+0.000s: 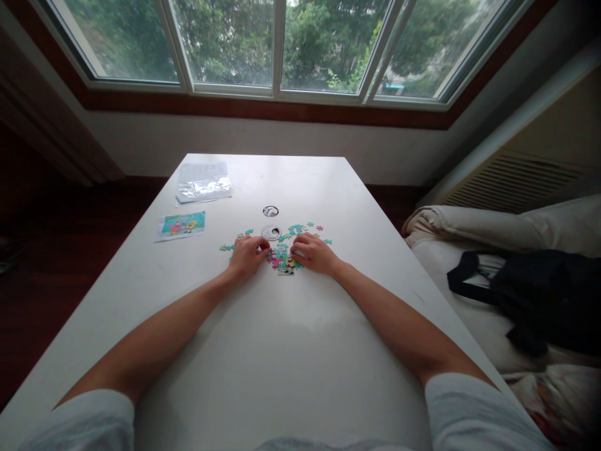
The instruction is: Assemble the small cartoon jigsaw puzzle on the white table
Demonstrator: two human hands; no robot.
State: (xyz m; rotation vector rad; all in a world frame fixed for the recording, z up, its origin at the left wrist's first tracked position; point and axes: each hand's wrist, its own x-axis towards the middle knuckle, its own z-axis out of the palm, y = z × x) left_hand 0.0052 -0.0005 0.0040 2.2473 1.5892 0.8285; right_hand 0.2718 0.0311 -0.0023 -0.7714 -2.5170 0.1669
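Note:
A partly joined jigsaw puzzle (282, 257) in pink, teal and yellow lies on the white table between my hands. At its left edge is my left hand (248, 255), fingers curled, with thumb and forefinger pinched at a small pink puzzle piece (269, 256). My right hand (315, 252) rests at the puzzle's right side. Its fingers are bent inward with the tips together near the puzzle, and whatever they hold is too small to make out. Loose teal pieces (297, 229) are scattered beyond the right hand, and others (225, 248) lie left of the left hand.
Two round discs (271, 233) (270, 212) lie beyond the puzzle. On the table's left are a colourful picture sheet (182, 225) and a clear plastic packet (205, 181). Dark clothing (549, 300) lies on a pale couch (436, 257) at right. Windows (277, 50) face the table (282, 351).

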